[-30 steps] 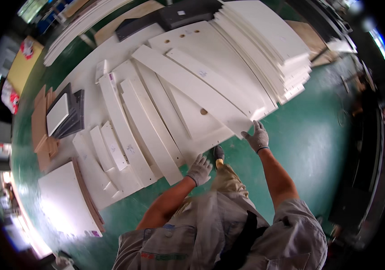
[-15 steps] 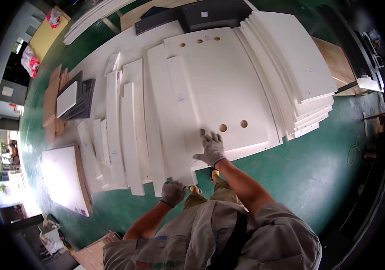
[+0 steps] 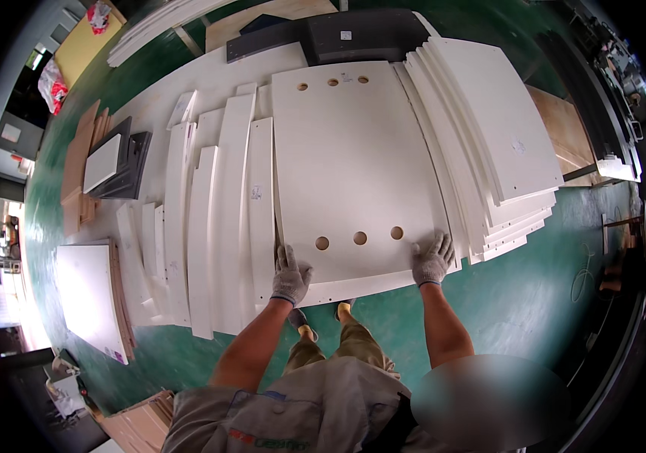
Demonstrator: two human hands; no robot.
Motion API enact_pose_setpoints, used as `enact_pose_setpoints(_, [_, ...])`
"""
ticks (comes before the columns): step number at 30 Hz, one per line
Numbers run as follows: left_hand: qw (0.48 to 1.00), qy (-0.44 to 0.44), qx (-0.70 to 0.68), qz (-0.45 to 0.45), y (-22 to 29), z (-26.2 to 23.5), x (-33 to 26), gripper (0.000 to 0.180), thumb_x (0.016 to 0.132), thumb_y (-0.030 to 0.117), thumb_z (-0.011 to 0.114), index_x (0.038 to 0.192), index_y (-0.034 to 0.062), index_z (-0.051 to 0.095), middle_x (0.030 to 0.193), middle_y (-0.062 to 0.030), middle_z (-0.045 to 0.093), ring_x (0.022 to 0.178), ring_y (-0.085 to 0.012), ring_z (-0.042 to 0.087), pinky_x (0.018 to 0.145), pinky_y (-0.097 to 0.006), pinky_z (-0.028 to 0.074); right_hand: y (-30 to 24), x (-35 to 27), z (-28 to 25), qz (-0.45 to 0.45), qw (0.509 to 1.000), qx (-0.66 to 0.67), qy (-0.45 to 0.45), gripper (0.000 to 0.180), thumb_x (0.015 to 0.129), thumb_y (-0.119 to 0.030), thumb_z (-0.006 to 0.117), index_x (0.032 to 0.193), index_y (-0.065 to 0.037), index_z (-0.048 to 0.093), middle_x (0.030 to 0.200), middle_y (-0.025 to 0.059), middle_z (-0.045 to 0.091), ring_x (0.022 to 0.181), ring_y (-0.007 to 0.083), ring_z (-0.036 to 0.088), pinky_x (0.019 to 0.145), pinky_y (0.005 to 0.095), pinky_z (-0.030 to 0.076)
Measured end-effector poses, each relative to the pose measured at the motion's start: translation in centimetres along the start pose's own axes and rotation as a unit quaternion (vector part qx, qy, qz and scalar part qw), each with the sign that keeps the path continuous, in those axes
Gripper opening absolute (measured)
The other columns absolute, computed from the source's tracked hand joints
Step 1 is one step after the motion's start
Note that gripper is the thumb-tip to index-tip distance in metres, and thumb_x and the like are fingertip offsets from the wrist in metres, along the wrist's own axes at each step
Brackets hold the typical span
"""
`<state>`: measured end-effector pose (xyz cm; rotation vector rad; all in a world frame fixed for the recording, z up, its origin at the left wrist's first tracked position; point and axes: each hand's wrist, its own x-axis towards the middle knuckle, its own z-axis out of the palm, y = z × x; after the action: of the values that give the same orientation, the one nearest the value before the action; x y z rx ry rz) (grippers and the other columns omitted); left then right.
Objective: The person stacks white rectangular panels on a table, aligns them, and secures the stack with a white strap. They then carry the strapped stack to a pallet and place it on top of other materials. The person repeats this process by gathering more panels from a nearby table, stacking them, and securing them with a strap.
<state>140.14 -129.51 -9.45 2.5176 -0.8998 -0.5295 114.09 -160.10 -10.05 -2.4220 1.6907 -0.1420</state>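
Observation:
A large white panel (image 3: pixel 361 166) with a row of three round holes near its far end and another near its close end lies in front of me on other white boards. My left hand (image 3: pixel 291 281), in a light grey knit glove, rests at the panel's near left corner with its fingers stretched forward and the thumb out. At the near right corner lies my right hand (image 3: pixel 433 261), gloved alike, fingers stretched along the panel's edge. Just left of the panel is a long narrow white board (image 3: pixel 262 189) with a small label.
Stacked white panels (image 3: pixel 500 124) rise on the right. Dark panels (image 3: pixel 353 38) lie at the far end. More narrow white strips (image 3: pixel 204 241) lie to the left, beyond them grey panels (image 3: pixel 136 170) and a leaning white-faced stack (image 3: pixel 89 294). The floor (image 3: pixel 504 302) is green.
Narrow boards that overlapped the holed panel now lie left of it, uncovering all its holes. My left hand has come up onto the panel's left corner, and my right hand has moved rightward.

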Motion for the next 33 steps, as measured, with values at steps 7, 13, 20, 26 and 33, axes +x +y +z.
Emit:
enact_pose_setpoints(7, [0.96, 0.113, -0.078, -0.243, 2.7, 2.5, -0.6, 0.083, 0.088, 0.034, 0.076, 0.15, -0.0058, 0.038, 0.147, -0.0312, 0.048, 0.139, -0.0459, 0.045, 0.117, -0.048, 0.04, 2.4, 3.2, -2.0, 0.06, 0.997, -0.004, -0.05, 0.108, 0.083, -0.071, 0.07, 0.159, -0.004, 0.034, 0.163, 0.0217, 0.035, 0.153, 0.0406, 0.029, 0.126, 0.0535, 0.021])
enact_pose_setpoints(13, [0.956, 0.033, -0.035, -0.289, 6.1, 2.3, -3.3, 0.068, 0.085, 0.038, 0.077, 0.136, -0.001, 0.054, 0.153, -0.0303, 0.04, 0.146, -0.0461, 0.035, 0.12, -0.051, 0.034, 4.3, 4.3, -3.0, 0.07, 0.991, 0.086, -0.07, 0.091, 0.08, -0.057, 0.082, 0.151, -0.01, 0.051, 0.149, 0.0201, 0.049, 0.14, 0.0376, 0.045, 0.115, 0.0486, 0.04])
enact_pose_setpoints(20, [0.955, 0.007, -0.048, -0.292, 4.9, 3.6, -8.1, 0.067, 0.083, 0.044, 0.076, 0.135, 0.0045, 0.059, 0.161, -0.0331, 0.025, 0.149, -0.0515, 0.026, 0.122, -0.055, 0.029, 6.4, 0.0, -3.5, 0.1, 0.985, 0.131, -0.048, 0.077, 0.078, -0.049, 0.085, 0.138, -0.009, 0.059, 0.139, 0.0181, 0.056, 0.131, 0.0376, 0.053, 0.109, 0.0484, 0.047])
enact_pose_setpoints(26, [0.955, 0.021, -0.054, -0.29, 4.4, 4.1, -17.2, 0.07, 0.077, 0.037, 0.081, 0.132, 0.003, 0.055, 0.154, -0.0342, 0.033, 0.145, -0.0505, 0.032, 0.119, -0.053, 0.032, 11.4, -9.1, -4.6, 0.111, 0.985, 0.113, -0.071, 0.075, 0.076, -0.041, 0.088, 0.132, 0.0, 0.06, 0.132, 0.0197, 0.06, 0.125, 0.0358, 0.057, 0.106, 0.0452, 0.048])
enact_pose_setpoints(33, [0.916, 0.032, -0.132, -0.377, 1.2, 2.0, -27.3, 0.101, 0.066, 0.037, 0.092, 0.146, -0.0004, 0.043, 0.146, -0.0263, 0.049, 0.14, -0.0391, 0.045, 0.113, -0.046, 0.042, 19.6, -17.6, -5.2, 0.167, 0.889, 0.347, -0.247, 0.063, 0.08, -0.034, 0.089, 0.124, 0.005, 0.067, 0.117, 0.0125, 0.071, 0.108, 0.0231, 0.067, 0.096, 0.0367, 0.052])
